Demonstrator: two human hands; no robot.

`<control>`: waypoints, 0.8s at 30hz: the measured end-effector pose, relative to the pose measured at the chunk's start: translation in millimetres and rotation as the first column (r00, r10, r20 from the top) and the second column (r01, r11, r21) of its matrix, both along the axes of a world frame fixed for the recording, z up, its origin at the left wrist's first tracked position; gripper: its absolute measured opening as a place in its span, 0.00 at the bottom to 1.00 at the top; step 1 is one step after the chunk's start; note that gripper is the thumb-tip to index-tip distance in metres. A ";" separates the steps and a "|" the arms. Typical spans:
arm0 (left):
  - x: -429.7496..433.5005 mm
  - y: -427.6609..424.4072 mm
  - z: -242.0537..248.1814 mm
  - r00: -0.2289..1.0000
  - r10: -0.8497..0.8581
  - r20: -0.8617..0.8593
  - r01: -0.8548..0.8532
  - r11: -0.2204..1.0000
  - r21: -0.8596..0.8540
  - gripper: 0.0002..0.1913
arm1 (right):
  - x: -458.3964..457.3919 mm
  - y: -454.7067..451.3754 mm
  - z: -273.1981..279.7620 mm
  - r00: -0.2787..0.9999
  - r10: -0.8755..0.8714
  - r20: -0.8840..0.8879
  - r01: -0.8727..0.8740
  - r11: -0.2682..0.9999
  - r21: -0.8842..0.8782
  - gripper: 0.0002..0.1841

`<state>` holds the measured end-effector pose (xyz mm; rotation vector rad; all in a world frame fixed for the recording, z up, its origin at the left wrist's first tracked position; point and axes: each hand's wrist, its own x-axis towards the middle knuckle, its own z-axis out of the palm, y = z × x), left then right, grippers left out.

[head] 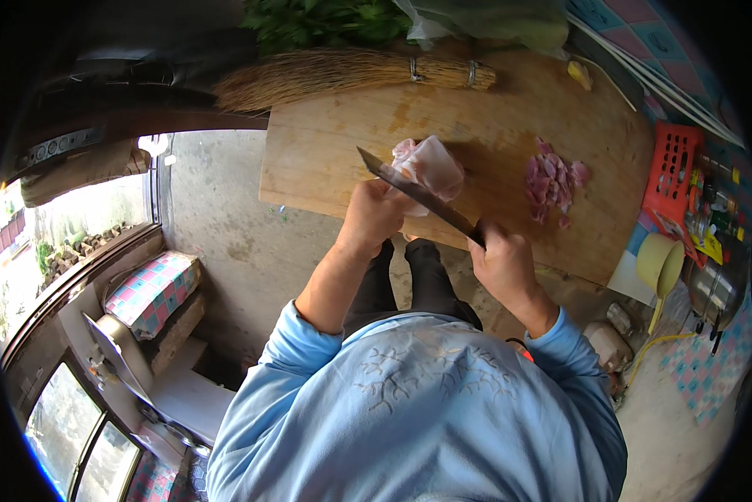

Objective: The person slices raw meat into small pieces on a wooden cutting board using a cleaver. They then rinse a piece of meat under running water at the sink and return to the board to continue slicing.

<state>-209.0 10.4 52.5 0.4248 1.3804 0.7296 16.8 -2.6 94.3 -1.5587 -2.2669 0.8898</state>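
Note:
My left hand (pixel 376 213) grips the near side of a pale, fatty chunk of raw meat (pixel 437 166) at the front of a wooden board (pixel 351 138). In my right hand (pixel 504 260) is the handle of a knife (pixel 432 202). Its dark blade slants up and left across the near side of the meat, its tip beyond my left hand. Whether the edge touches the meat I cannot tell. To the right, a small heap of thin pink meat slices (pixel 553 179) lies on the board.
A straw whisk broom (pixel 351 72) lies along the board's far edge, with leafy greens (pixel 326 25) and a plastic bag (pixel 501 25) behind. On the right stand a red plastic basket (pixel 672 166), several bottles (pixel 718 201), a yellow-green ladle (pixel 661 267) and a metal kettle (pixel 718 288).

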 end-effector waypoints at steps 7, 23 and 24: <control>22.8 -6.7 -1.2 0.988 0.133 0.084 -0.149 0.960 0.235 0.03 | 5.7 -11.2 1.7 0.996 0.042 0.080 -0.040 0.999 -0.035 0.12; 21.3 -11.7 -13.0 0.884 -0.046 -0.466 0.282 0.847 0.452 0.09 | -47.3 -4.3 -8.7 0.999 -0.037 0.033 0.037 0.999 -0.013 0.07; 21.1 -11.1 -14.2 0.865 -0.035 -0.501 0.306 0.827 0.471 0.08 | -53.6 3.3 -3.1 1.000 -0.028 0.011 0.028 1.000 0.005 0.07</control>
